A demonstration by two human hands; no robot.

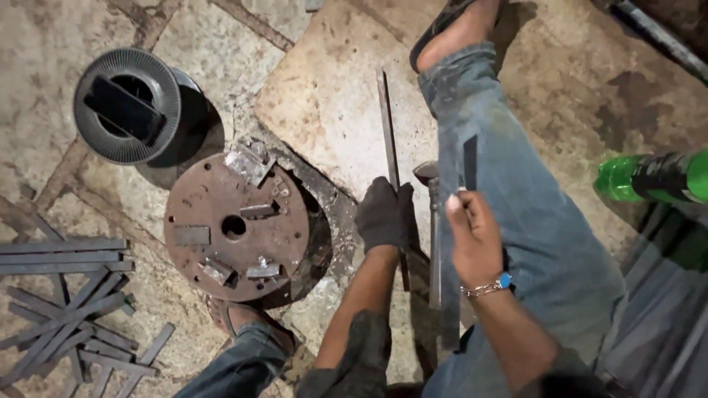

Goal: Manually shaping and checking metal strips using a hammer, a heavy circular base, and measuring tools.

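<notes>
Step in hand, as far as can be judged: holding 2 steel pieces side by side above the slab (324, 96), nothing struck or set down yet.

Left hand (385, 215), in a dark glove, wrapped round the strip (386, 118) low on its length, fingers curled shut on it. Strip slanted across the slab, far end toward the sandalled foot (450, 29), near end hidden under glove and forearm.

Right hand (476, 236), bare, bracelet at the wrist, up over the jeans leg (531, 221). Thumb and fingertips pinching the short piece (470, 162), held upright. Other fingers folded in, though how tightly is hard to tell from this angle. Short piece just right of the strip, apart from it, not touching.

Between the 2 hands, a hammer (429, 175): head up beside the glove, handle running back toward the body, no hand on it.

Left of the glove, a rusty disc (236, 228) with 1 centre hole and several small blocks on its face. Beyond it, a wire spool (127, 105). At the left edge, a heap of offcuts (66, 295). Far right, a green bottle (649, 177).

Next move, judged from this alone: calling for a firm left grip to stop the strip sliding on the stone, and a steady pinch on the short piece if brought closer. Hammer within easy reach of either hand.
</notes>
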